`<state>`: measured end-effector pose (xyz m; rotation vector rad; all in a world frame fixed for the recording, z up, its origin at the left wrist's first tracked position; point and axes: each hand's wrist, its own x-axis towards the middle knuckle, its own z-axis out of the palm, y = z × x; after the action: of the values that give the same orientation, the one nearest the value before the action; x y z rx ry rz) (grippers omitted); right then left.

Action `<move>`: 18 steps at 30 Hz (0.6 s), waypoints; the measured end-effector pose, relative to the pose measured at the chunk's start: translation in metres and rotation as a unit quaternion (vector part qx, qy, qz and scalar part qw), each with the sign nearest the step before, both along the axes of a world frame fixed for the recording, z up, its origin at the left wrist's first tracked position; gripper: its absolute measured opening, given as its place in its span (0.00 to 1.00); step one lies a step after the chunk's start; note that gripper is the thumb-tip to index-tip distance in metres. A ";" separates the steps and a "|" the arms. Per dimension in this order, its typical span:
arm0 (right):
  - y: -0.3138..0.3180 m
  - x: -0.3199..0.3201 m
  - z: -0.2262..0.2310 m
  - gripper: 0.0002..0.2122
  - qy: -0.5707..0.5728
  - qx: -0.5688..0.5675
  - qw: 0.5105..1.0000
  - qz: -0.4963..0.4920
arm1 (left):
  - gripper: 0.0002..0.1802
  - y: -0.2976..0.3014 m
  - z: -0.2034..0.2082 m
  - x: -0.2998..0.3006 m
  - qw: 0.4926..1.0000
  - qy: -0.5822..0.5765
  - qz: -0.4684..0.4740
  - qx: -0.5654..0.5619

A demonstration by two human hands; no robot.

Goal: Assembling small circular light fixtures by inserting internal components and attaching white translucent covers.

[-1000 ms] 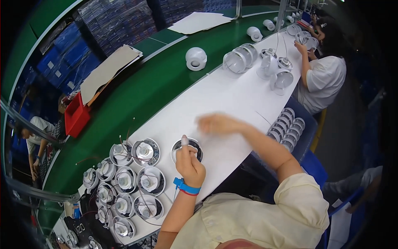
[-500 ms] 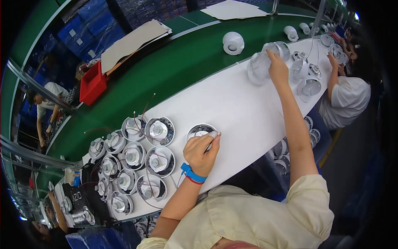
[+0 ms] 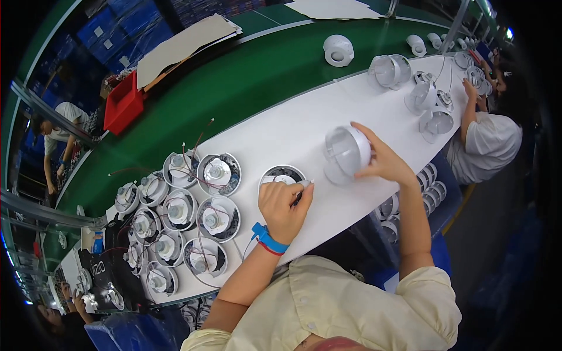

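Left hand [image 3: 285,206] pinches down on lamp base [image 3: 282,176] on the white table [image 3: 281,128]. Right hand [image 3: 383,161] clasps a white housing [image 3: 346,151], lifted beside it, unjoined. Wired bases [image 3: 218,174] wait at left.

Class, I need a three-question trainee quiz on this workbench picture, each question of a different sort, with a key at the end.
1. True or false: the right hand holds a white round housing lifted off the white table.
2. Multiple choice: the left hand rests on a) the red bin, b) a round lamp part on the table, c) a sheet of cardboard.
3. Fill in: the left wrist wears a ____ coloured wristband.

Key: 1 true; 2 b; 3 blue.
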<state>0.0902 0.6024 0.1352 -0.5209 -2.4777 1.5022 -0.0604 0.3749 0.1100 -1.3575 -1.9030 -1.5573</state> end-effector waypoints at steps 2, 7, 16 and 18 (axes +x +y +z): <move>0.006 -0.022 -0.025 0.48 0.038 -0.064 0.997 -0.018 | 0.10 0.002 0.000 0.001 1.000 0.002 0.007 -0.002; -0.016 -0.042 -0.068 0.49 0.232 -0.379 0.894 -0.056 | 0.09 0.001 0.003 -0.004 1.000 0.007 0.024 -0.008; -0.103 -0.010 -0.034 0.51 0.169 -0.388 0.906 0.012 | 0.07 -0.001 0.006 -0.008 0.998 0.033 -0.010 -0.055; -0.104 -0.010 -0.029 0.51 0.160 -0.390 0.907 0.007 | 0.07 -0.001 0.006 -0.008 0.997 0.044 -0.017 -0.053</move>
<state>0.0801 0.4986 0.1057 -0.3197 -1.5710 2.3422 -0.0686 0.3740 0.1155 -1.4850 -1.9426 -1.4062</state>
